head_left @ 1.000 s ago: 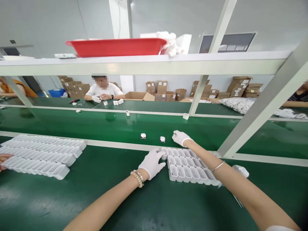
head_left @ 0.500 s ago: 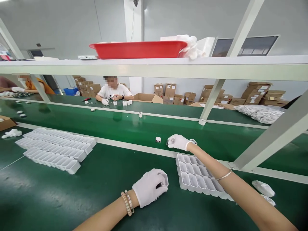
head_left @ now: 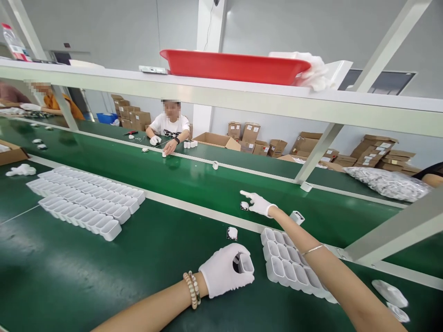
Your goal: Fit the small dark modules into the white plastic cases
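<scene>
My left hand (head_left: 226,269), in a white glove, is curled around a small white plastic cup (head_left: 246,263), its open mouth facing up. My gloved right hand (head_left: 260,204) reaches over the green belt, index finger stretched out and nothing visibly gripped. Close by its fingers lies a small circuit board with a white top (head_left: 244,205); whether they touch it I cannot tell. A similar circuit board (head_left: 232,233) rests on the near table, just above my left hand. Under my right forearm stand rows of white cups (head_left: 276,269), partly hidden by the arm.
More rows of white cups (head_left: 110,229) stand at left. A white housing (head_left: 297,217) sits behind my right wrist. Slanted posts (head_left: 391,235) and a shelf (head_left: 221,94) with a red basin (head_left: 235,67) frame the bench. Opposite, a co-worker (head_left: 171,124) handles a white piece.
A circuit board now lies on the near table, where none was before. My right hand's fingers have spread from a pinch. The co-worker's hand has reached forward to the belt. The view has shifted.
</scene>
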The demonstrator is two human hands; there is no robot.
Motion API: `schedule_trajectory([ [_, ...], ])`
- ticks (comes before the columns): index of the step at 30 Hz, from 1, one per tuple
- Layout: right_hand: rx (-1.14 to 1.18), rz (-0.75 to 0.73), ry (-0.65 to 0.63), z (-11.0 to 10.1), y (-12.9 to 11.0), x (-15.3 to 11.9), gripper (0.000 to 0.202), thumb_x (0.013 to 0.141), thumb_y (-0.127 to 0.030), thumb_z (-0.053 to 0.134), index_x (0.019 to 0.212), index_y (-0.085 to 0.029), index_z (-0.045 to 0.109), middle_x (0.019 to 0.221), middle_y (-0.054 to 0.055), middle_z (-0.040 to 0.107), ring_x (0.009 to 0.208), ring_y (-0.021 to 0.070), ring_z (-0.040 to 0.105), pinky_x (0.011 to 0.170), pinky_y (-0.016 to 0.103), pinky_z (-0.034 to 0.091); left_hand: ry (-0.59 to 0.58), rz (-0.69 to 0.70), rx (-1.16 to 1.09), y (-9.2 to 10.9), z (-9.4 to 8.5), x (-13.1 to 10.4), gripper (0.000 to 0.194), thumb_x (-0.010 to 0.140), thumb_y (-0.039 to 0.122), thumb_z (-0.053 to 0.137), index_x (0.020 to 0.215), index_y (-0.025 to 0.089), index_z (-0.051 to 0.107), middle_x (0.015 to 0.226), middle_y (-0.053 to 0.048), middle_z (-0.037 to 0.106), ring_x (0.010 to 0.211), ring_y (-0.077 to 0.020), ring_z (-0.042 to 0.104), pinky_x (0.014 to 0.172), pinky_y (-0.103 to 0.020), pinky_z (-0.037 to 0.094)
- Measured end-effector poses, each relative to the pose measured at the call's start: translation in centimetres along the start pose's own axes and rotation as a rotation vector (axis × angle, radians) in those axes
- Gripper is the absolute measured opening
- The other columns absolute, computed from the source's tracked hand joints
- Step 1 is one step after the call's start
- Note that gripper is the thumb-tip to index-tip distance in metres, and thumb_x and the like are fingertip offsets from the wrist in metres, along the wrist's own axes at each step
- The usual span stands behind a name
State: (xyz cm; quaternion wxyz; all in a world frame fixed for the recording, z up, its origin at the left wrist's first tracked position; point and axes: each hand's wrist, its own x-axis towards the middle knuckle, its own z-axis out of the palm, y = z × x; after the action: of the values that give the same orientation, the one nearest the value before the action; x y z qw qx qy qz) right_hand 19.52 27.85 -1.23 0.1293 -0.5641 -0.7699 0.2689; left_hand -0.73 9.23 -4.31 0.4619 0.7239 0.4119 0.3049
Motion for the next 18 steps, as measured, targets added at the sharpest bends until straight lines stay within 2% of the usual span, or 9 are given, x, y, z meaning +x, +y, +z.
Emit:
schedule_trajectory([
  [3, 0.023, 0.027, -0.043, 0.1, 1.2, -0.3, 0.033, 0.094, -0.032, 0.060, 0.124, -0.017, 0.057, 0.117, 0.008, 0.063, 0.096, 0.0205, 0.065, 0.082, 0.041, 0.056, 0.062, -0.056, -0.233, -0.4, 0.4, 0.3, 0.042, 0.064, 0.018, 0.076, 0.102, 0.020, 0.058, 0.087, 0.002, 0.065, 0.077, -0.0137, 0.063, 0.078, -0.030, 0.054],
  [5, 0.049, 0.035, -0.051, 0.6, 1.6, -0.7, 0.032, 0.094, -0.032, 0.060, 0.122, -0.016, 0.058, 0.115, 0.007, 0.064, 0.095, 0.0201, 0.065, 0.082, 0.040, 0.056, 0.087, -0.069, -0.316, -0.6, 0.7, 0.4, 0.046, 0.064, 0.014, 0.075, 0.105, 0.020, 0.056, 0.085, 0.004, 0.064, 0.075, -0.0128, 0.063, 0.078, -0.031, 0.054],
  [8, 0.121, 0.041, -0.018, 0.9, 1.5, -1.1, 0.029, 0.094, -0.032, 0.060, 0.118, -0.016, 0.060, 0.114, 0.007, 0.064, 0.095, 0.0199, 0.065, 0.081, 0.040, 0.056, 0.124, -0.047, -0.344, -0.7, 0.9, 0.5, 0.047, 0.064, 0.011, 0.074, 0.107, 0.021, 0.057, 0.084, 0.004, 0.062, 0.076, -0.0134, 0.064, 0.080, -0.033, 0.055],
  [12, 0.292, 0.004, 0.075, -0.5, 0.4, -2.0, 0.033, 0.088, -0.035, 0.067, 0.114, -0.014, 0.062, 0.106, 0.009, 0.067, 0.092, 0.0200, 0.066, 0.081, 0.039, 0.057, 0.181, 0.011, -0.307, -0.8, 0.6, 0.3, 0.043, 0.065, 0.009, 0.073, 0.104, 0.020, 0.059, 0.090, 0.000, 0.063, 0.082, -0.0159, 0.065, 0.082, -0.035, 0.055],
  [15, 0.422, -0.053, 0.116, -1.7, -1.1, -5.1, 0.054, 0.080, -0.045, 0.071, 0.122, -0.014, 0.058, 0.102, 0.010, 0.069, 0.086, 0.0211, 0.067, 0.076, 0.040, 0.058, 0.226, 0.042, -0.252, -0.6, 0.3, 0.0, 0.041, 0.065, 0.009, 0.073, 0.102, 0.020, 0.061, 0.097, -0.002, 0.063, 0.087, -0.0178, 0.065, 0.083, -0.036, 0.055],
  [18, 0.523, -0.120, 0.076, -1.2, -2.9, -10.5, 0.068, 0.069, -0.049, 0.080, 0.125, -0.016, 0.058, 0.102, 0.009, 0.070, 0.087, 0.0223, 0.067, 0.079, 0.042, 0.058, 0.284, 0.062, -0.130, 0.0, 0.0, -0.4, 0.038, 0.065, 0.010, 0.073, 0.100, 0.020, 0.062, 0.099, -0.003, 0.065, 0.092, -0.0202, 0.064, 0.086, -0.037, 0.054],
])
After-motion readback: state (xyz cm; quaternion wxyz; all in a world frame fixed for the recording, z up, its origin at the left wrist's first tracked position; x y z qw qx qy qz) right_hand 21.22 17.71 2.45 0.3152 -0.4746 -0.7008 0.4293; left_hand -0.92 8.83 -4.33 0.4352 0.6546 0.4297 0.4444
